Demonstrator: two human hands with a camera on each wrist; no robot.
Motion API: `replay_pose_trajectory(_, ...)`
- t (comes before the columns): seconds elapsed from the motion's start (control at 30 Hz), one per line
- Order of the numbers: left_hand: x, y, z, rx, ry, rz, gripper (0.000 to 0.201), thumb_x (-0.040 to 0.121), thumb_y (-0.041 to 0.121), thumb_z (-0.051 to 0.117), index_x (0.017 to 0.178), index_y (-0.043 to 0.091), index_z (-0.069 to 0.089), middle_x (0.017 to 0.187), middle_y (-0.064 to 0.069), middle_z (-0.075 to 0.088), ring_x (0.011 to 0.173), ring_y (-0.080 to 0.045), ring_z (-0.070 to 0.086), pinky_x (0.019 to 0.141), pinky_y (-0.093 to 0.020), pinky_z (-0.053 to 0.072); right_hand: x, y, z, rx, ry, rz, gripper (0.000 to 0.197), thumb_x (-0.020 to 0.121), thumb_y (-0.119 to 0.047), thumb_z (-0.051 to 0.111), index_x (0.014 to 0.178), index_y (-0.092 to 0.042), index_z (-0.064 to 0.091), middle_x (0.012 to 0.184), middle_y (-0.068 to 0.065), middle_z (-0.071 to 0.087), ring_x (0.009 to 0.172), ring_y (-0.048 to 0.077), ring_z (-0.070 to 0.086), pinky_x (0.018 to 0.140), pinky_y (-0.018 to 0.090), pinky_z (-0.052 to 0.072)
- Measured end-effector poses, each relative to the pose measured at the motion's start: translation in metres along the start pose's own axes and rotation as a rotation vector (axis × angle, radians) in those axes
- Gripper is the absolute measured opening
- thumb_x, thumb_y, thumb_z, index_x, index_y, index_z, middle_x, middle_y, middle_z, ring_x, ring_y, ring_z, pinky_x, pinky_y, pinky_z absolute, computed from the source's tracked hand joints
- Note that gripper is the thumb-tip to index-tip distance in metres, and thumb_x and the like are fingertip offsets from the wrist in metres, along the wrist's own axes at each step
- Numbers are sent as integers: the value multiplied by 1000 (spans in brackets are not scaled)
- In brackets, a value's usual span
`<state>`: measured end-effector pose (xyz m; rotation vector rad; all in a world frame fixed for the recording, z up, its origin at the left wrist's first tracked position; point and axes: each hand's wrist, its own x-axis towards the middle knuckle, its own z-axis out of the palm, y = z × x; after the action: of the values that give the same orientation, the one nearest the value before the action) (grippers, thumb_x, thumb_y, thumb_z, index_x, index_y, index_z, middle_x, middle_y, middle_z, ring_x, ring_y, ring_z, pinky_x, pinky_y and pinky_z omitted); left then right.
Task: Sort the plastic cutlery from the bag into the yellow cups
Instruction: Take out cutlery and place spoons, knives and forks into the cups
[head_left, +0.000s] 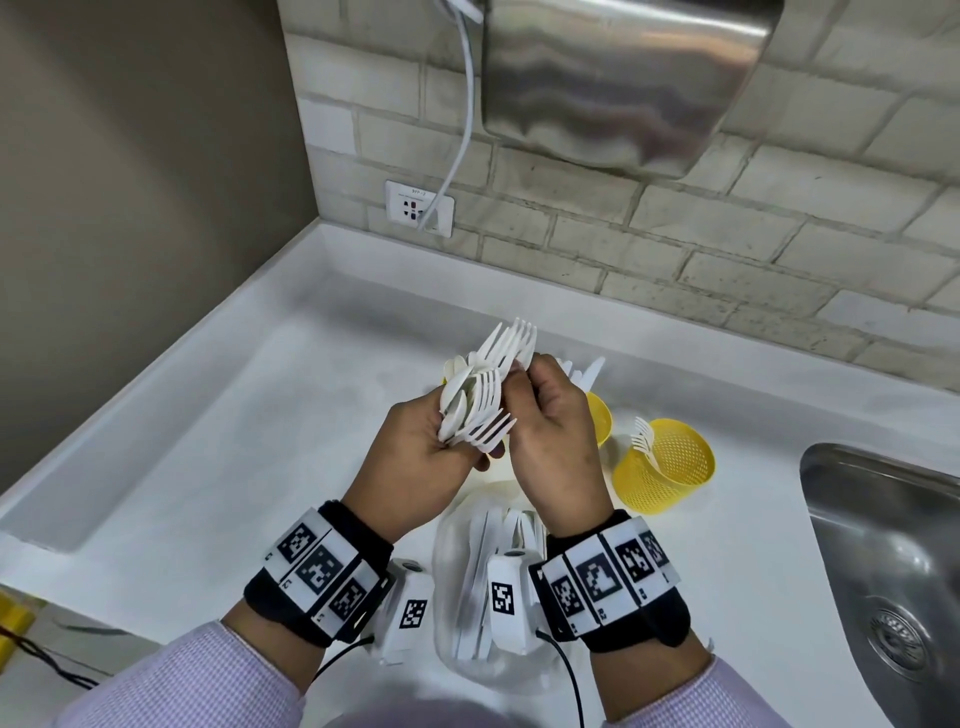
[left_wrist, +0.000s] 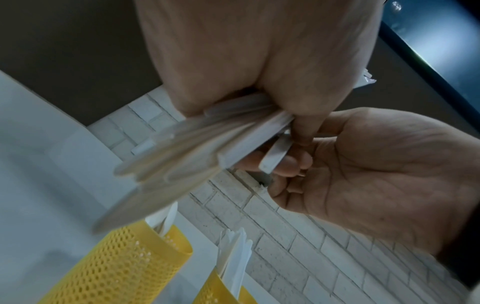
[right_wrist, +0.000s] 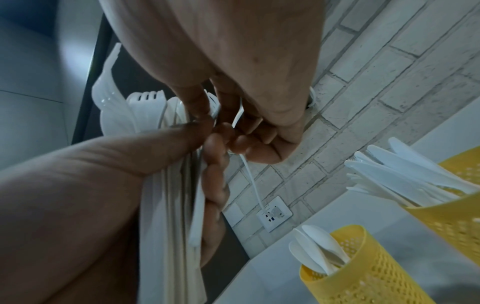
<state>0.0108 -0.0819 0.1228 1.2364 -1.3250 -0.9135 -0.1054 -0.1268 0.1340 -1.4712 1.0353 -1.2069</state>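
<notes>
Glossy white counter; left hand grip clutching ridged plastic cutlery, right hand pinching fork

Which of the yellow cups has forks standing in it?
The yellow cup nearest the sink, standing clear to the right of the hands. White forks lean on its rim. The other cups, seen from the right wrist, hold spoons and knives.

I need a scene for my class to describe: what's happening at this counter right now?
A person is sorting white plastic cutlery. The left hand grips a mixed bundle of forks and spoons, while the right hand pinches forks at its top. Three yellow cups stand on the counter: one holds spoons, one knives, one a fork or two. The bag, with more cutlery inside, lies below the wrists.
</notes>
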Motion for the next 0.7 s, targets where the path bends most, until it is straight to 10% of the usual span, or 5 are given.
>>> replay_pose_trajectory(0.3, -3, 5, 2, 61, -22, -11, 51, 88, -14, 54, 68, 32, 61, 60, 9, 65, 60, -12, 64, 58, -24, 49, -1, -2, -2, 77, 18, 59, 35, 100, -36, 47, 93, -4, 59, 80, 30, 56, 44, 25, 48, 44, 36, 44)
replay_pose_trajectory(0.47, -5, 6, 3, 54, -41, -43, 52, 99, -1, 58, 67, 39, 68, 60, 9, 66, 61, -15, 67, 61, -24, 53, 0, -5, -7, 33, 101, 12, 31, 109, -26, 45, 86, -11, 60, 64, 10, 60, 46, 20, 52, 46, 31, 43)
replay_pose_trajectory(0.6, -4, 4, 4, 31, -30, -109, 19, 101, 14, 63, 85, 15, 71, 74, -2, 75, 60, -18, 69, 56, -15, 48, 4, -12, -14, -6, 224, -27, 37, 108, -23, 47, 79, -4, 59, 54, -4, 56, 45, 6, 50, 46, 20, 43)
replay_pose_trajectory(0.7, -4, 3, 4, 48, -3, -123, 17, 101, 19, 64, 87, 17, 73, 77, -1, 77, 55, -21, 66, 54, -12, 44, 10, -12, -17, 33, 290, -47, 40, 106, -34, 49, 73, -12, 55, 57, -5, 58, 56, 13, 55, 58, 34, 47)
